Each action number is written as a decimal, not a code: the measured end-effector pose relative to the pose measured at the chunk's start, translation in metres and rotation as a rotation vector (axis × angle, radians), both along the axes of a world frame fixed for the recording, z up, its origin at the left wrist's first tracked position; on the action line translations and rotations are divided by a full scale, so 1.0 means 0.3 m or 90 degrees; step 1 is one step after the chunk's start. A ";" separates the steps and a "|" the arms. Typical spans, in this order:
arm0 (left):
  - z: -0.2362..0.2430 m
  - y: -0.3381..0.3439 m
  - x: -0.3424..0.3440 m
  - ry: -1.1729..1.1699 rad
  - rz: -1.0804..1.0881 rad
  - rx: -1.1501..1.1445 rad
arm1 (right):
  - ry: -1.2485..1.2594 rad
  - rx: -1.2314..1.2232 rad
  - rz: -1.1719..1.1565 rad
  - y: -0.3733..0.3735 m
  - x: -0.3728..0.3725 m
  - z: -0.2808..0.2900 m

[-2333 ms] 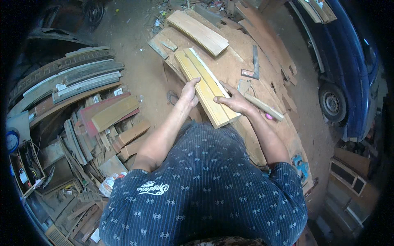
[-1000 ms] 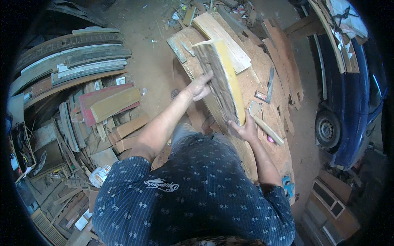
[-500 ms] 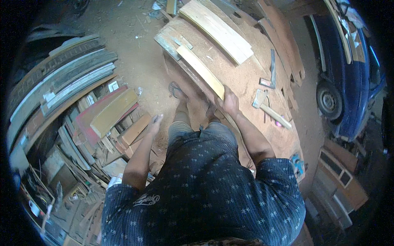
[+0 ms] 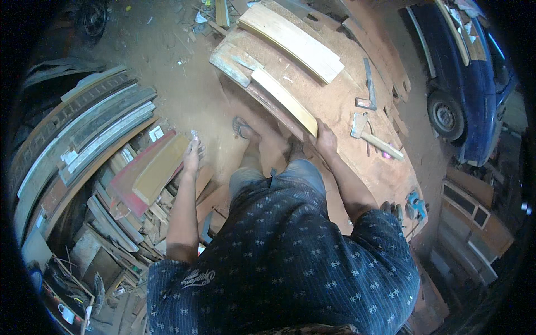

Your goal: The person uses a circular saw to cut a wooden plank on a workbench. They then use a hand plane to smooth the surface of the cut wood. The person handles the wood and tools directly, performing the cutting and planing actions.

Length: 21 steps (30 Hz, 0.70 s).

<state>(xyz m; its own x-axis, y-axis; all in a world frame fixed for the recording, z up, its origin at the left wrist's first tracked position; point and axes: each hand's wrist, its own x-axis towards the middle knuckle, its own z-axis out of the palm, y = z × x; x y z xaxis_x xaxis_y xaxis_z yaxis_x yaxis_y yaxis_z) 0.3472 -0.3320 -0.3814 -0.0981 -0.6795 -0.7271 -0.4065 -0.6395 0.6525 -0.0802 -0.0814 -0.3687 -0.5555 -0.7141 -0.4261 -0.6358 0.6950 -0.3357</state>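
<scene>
My right hand (image 4: 326,138) is closed round the near end of a pale wooden plank (image 4: 282,100). The plank lies along the left edge of the dusty workbench (image 4: 335,178). Away from the bench, my left hand (image 4: 192,158) hangs in the air beside a stack of boards, its fingers stretched upward and slightly apart. I see nothing held in it. Farther back on the bench lies a wider pale board (image 4: 293,42). To the right of my right hand are a hatchet (image 4: 371,137) with a wooden handle and a try square (image 4: 368,89).
Stacked long boards (image 4: 95,134) and a yellowish panel (image 4: 159,170) on a red one fill the left side. A blue vehicle (image 4: 472,84) stands at the right. A blue tool (image 4: 416,205) sits at the bench's near right corner. Wood scraps lie at lower left.
My left hand has risen and moved forward, away from my body. The right hand keeps its hold on the plank's end. The whole view has shifted slightly.
</scene>
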 end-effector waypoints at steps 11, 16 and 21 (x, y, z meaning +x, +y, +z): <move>0.033 0.584 0.099 -0.176 -0.044 0.143 | -0.077 -0.141 0.003 0.093 -0.054 -0.076; 0.077 0.811 0.034 -0.234 -0.220 0.200 | -0.190 -0.206 0.035 0.287 -0.165 -0.043; 0.150 0.835 -0.187 -0.196 -0.294 0.129 | -0.224 -0.270 -0.013 0.307 -0.179 -0.070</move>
<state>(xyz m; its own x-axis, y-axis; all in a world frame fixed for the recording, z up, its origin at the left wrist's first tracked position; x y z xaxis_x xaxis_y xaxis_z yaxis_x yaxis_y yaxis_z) 0.2912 -0.0813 -0.3364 -0.1145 -0.4619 -0.8795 -0.8238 -0.4507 0.3439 -0.1339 0.0108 -0.3897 -0.4466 -0.8545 -0.2655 -0.4225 0.4629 -0.7792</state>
